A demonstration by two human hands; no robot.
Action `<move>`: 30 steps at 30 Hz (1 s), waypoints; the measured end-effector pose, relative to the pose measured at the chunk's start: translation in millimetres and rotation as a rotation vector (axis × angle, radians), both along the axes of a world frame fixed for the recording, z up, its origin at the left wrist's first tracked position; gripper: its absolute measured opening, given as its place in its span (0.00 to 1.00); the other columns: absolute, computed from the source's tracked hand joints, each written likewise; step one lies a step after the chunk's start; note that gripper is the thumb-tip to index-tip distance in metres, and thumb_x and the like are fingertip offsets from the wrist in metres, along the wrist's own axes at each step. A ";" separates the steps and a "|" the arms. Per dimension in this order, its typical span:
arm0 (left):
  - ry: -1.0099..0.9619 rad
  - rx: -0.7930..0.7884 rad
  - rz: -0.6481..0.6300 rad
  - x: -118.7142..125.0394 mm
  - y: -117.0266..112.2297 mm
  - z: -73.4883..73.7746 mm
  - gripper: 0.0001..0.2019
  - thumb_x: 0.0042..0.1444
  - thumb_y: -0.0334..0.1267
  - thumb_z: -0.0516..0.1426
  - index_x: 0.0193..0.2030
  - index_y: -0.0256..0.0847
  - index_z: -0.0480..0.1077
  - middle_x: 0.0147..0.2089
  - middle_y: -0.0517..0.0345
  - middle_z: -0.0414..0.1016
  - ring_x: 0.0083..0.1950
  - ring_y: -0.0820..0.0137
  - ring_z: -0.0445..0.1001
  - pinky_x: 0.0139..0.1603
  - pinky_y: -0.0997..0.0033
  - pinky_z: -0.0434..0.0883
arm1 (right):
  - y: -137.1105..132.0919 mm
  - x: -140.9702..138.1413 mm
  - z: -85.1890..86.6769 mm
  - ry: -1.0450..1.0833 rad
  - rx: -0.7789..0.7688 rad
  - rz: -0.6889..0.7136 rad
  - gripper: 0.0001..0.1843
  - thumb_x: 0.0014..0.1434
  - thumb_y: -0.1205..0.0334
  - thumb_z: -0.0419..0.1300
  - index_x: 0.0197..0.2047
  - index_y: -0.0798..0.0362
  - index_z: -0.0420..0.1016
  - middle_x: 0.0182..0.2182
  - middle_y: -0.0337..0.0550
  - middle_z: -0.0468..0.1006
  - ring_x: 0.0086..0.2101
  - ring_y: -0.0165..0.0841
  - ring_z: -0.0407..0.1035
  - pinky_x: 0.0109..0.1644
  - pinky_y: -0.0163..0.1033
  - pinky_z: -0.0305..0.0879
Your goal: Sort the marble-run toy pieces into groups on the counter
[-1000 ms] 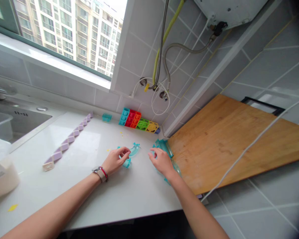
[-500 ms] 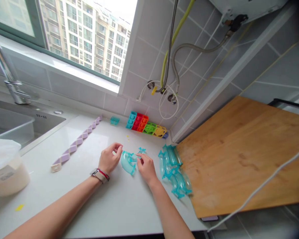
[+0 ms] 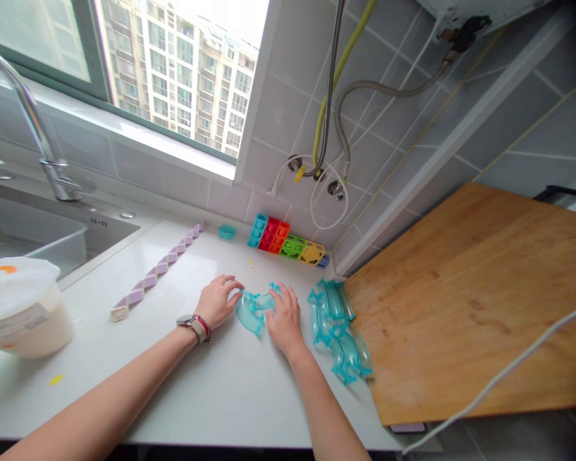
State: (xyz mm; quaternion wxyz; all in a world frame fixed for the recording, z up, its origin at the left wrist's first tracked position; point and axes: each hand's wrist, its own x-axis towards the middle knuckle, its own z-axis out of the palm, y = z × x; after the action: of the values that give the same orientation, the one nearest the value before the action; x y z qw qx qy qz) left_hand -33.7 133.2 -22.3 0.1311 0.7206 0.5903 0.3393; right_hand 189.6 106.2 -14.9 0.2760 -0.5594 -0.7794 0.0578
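Observation:
Two clear teal curved track pieces lie close together on the white counter between my hands. My left hand (image 3: 219,301) pinches the upper left end of the nearer curved track piece (image 3: 248,315) between thumb and fingertips. Over the right end of the other curved track piece (image 3: 263,301), my right hand (image 3: 285,318) has its thumb on the near side and its fingers on the far side. Those fingers partly cover that end. Whether the two pieces are joined I cannot tell.
Several more teal track pieces (image 3: 338,326) lie right, beside a leaning wooden board (image 3: 480,301). Colored blocks (image 3: 271,235) and a small teal part (image 3: 227,231) stand by the wall. Left are a lilac segmented strip (image 3: 150,280), a white-lidded tub (image 3: 33,326) and the sink (image 3: 120,240).
My right hand has shifted from a pinch near the middle of the farther track piece to its right end, its fingers spreading. My left fingertips have come onto the nearer piece. The view has shifted slightly.

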 end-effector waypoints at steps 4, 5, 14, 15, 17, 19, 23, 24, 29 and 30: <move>-0.062 0.002 -0.059 -0.6 -0.6 6.2 0.13 0.62 0.44 0.54 0.41 0.44 0.78 0.52 0.45 0.78 0.56 0.50 0.75 0.59 0.48 0.69 | 2.8 2.4 -6.3 -0.010 -0.041 0.035 0.32 0.60 0.71 0.56 0.67 0.49 0.67 0.72 0.45 0.57 0.71 0.46 0.44 0.71 0.57 0.52; -0.081 0.000 -0.076 -0.3 -0.7 7.5 0.12 0.62 0.44 0.53 0.42 0.45 0.77 0.51 0.46 0.79 0.55 0.52 0.76 0.58 0.50 0.69 | 3.9 2.8 -7.0 -0.005 -0.044 0.039 0.31 0.60 0.71 0.56 0.66 0.49 0.68 0.72 0.44 0.57 0.71 0.46 0.44 0.71 0.58 0.52; -0.632 -0.234 -0.235 10.4 -7.0 22.2 0.15 0.63 0.52 0.55 0.46 0.43 0.70 0.39 0.54 0.80 0.39 0.63 0.81 0.43 0.62 0.76 | 10.8 7.3 -4.0 0.127 -0.007 0.052 0.22 0.60 0.67 0.61 0.58 0.49 0.73 0.67 0.50 0.65 0.68 0.45 0.54 0.71 0.55 0.53; -0.749 -0.293 -0.241 11.1 -7.6 25.1 0.17 0.61 0.53 0.58 0.45 0.42 0.69 0.40 0.54 0.79 0.38 0.63 0.82 0.41 0.63 0.77 | 10.9 7.1 -3.1 0.157 0.010 0.048 0.22 0.60 0.65 0.61 0.58 0.50 0.72 0.66 0.52 0.65 0.68 0.45 0.55 0.71 0.54 0.54; -0.912 -0.390 -0.228 11.1 -8.9 32.0 0.20 0.56 0.54 0.63 0.46 0.41 0.69 0.42 0.53 0.79 0.37 0.63 0.82 0.38 0.64 0.78 | 10.9 6.3 -0.8 0.236 0.049 0.028 0.20 0.62 0.62 0.61 0.57 0.51 0.72 0.66 0.54 0.66 0.67 0.45 0.56 0.70 0.55 0.55; -1.011 -0.447 -0.203 9.4 -10.1 39.5 0.22 0.54 0.54 0.65 0.48 0.41 0.70 0.45 0.51 0.80 0.38 0.63 0.82 0.37 0.65 0.78 | 10.4 5.5 3.0 0.335 0.093 0.001 0.19 0.63 0.58 0.61 0.56 0.53 0.71 0.64 0.57 0.68 0.66 0.46 0.58 0.69 0.56 0.56; -1.135 -0.493 -0.168 5.0 -11.6 48.7 0.24 0.49 0.50 0.70 0.48 0.40 0.72 0.43 0.52 0.81 0.38 0.65 0.83 0.35 0.71 0.77 | 6.6 7.0 15.1 0.564 0.151 -0.098 0.24 0.64 0.52 0.60 0.59 0.55 0.69 0.57 0.59 0.74 0.61 0.47 0.65 0.64 0.57 0.61; -1.162 -0.504 -0.167 4.2 -11.7 49.1 0.24 0.48 0.49 0.71 0.48 0.40 0.73 0.41 0.53 0.81 0.37 0.66 0.83 0.34 0.72 0.76 | 5.1 8.1 18.4 0.617 0.160 -0.122 0.24 0.64 0.50 0.60 0.58 0.55 0.70 0.55 0.58 0.76 0.58 0.47 0.68 0.63 0.57 0.62; -1.239 -0.516 -0.168 3.9 -11.9 47.3 0.26 0.45 0.46 0.73 0.49 0.39 0.76 0.38 0.53 0.82 0.34 0.67 0.83 0.31 0.75 0.75 | -2.3 10.0 28.2 0.823 0.093 -0.061 0.21 0.62 0.47 0.61 0.50 0.55 0.74 0.42 0.50 0.79 0.43 0.40 0.74 0.51 0.48 0.71; -1.247 -0.505 -0.163 4.3 -12.2 47.5 0.26 0.45 0.45 0.73 0.50 0.39 0.76 0.38 0.53 0.82 0.35 0.66 0.83 0.32 0.74 0.76 | -3.6 8.8 28.9 0.834 0.066 -0.031 0.21 0.62 0.47 0.62 0.49 0.55 0.75 0.41 0.48 0.79 0.41 0.39 0.74 0.50 0.47 0.72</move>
State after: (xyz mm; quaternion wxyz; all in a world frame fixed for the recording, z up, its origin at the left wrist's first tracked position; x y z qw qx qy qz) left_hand -29.5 121.1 25.2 0.6366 0.3798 0.4092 0.5320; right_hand 198.4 102.6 14.1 0.5867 -0.4907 -0.5936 0.2501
